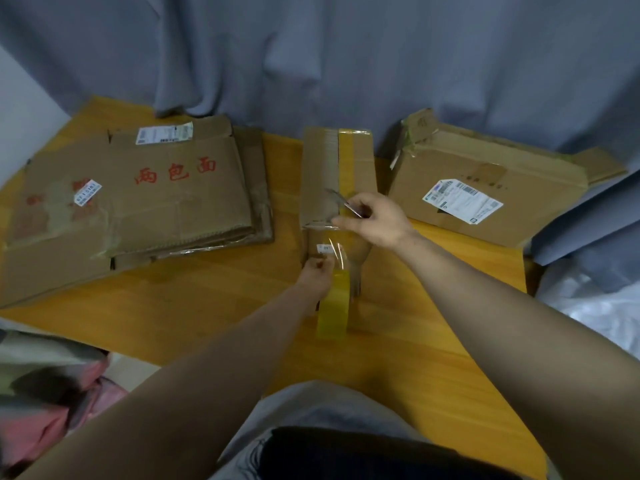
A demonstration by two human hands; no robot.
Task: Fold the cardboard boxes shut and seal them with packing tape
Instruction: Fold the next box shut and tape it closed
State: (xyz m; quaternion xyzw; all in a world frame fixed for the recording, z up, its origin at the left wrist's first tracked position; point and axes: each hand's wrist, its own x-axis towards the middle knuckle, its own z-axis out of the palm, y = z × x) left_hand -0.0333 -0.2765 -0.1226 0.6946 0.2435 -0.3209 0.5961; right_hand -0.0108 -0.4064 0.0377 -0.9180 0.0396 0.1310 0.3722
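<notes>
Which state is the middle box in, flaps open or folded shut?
Folded shut: the middle box has flat top flaps with yellowish tape along the seam.

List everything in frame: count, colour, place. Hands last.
table: 1, orange-yellow wood, under everything
middle box: 1, brown with a yellow tape strip along the top, centre
tape roll: 1, yellowish clear, at the near end of the middle box, tape stretched up to the box's top edge
scissors: 1, metal, over the middle box
flat cardboard stack: 1 stack, brown with red characters and white labels, left
right box: 1, brown with a white shipping label, right, not sealed
curtain: 1, grey-blue, behind the table
left hand: holds the tape roll
right hand: holds the scissors at the tape
</notes>
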